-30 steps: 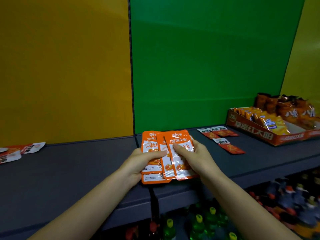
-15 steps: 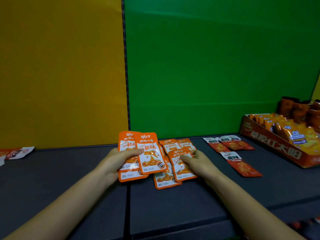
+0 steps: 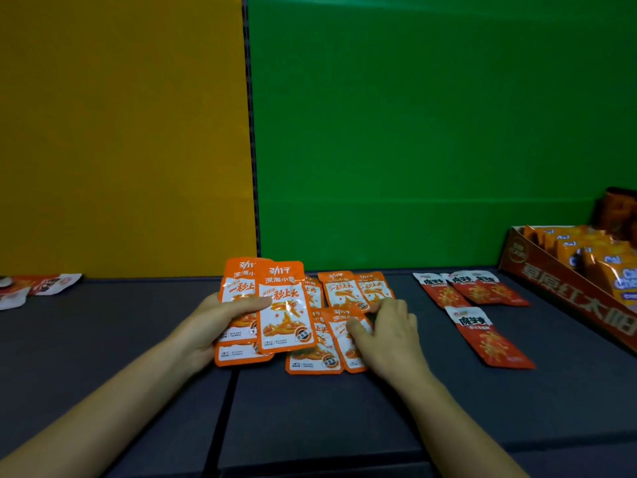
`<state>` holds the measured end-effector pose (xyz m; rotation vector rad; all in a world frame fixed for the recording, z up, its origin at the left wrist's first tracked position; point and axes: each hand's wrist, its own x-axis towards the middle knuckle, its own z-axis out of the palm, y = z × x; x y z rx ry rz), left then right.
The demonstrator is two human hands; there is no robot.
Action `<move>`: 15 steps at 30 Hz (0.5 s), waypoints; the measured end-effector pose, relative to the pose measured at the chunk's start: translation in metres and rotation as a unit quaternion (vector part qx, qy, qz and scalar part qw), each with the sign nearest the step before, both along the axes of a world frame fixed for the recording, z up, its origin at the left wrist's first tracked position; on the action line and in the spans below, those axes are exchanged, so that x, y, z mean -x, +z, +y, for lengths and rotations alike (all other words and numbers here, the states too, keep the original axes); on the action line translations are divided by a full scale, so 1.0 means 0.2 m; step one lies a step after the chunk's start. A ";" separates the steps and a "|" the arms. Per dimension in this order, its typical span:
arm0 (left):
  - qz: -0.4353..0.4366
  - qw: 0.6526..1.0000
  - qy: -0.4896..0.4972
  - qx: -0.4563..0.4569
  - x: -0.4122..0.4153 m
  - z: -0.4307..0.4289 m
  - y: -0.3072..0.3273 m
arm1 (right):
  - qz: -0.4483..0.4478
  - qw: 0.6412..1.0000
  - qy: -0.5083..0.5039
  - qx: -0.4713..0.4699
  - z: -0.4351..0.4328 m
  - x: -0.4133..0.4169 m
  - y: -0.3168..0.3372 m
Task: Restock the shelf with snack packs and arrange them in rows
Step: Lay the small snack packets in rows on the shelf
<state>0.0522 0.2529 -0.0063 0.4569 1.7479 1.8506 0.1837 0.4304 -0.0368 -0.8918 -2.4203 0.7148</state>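
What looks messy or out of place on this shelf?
The loose orange packs by the right hand overlap and lie at differing angles, not in a neat row. The three red packs beside them are skewed too. The left hand grips a fanned stack. Nothing looks torn or spilled.

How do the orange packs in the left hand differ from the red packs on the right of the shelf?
The orange packs are orange with a white panel; the red packs are red with a white top band. The orange packs are gripped, fanned, in the left hand; the red packs lie flat on the shelf, untouched. Both are small flat pouches.
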 end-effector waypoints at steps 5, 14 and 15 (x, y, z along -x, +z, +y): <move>0.010 1.000 -0.008 -0.019 -0.06 0.03 0.01 | 0.129 0.986 0.100 0.029 -0.04 -0.03 0.07; 0.021 0.999 -0.026 -0.023 -0.15 0.10 -0.02 | 0.130 0.962 0.166 0.177 -0.05 0.01 0.12; 0.020 0.999 -0.025 -0.023 -0.15 0.09 -0.02 | 0.137 0.950 0.186 0.209 -0.04 0.01 0.11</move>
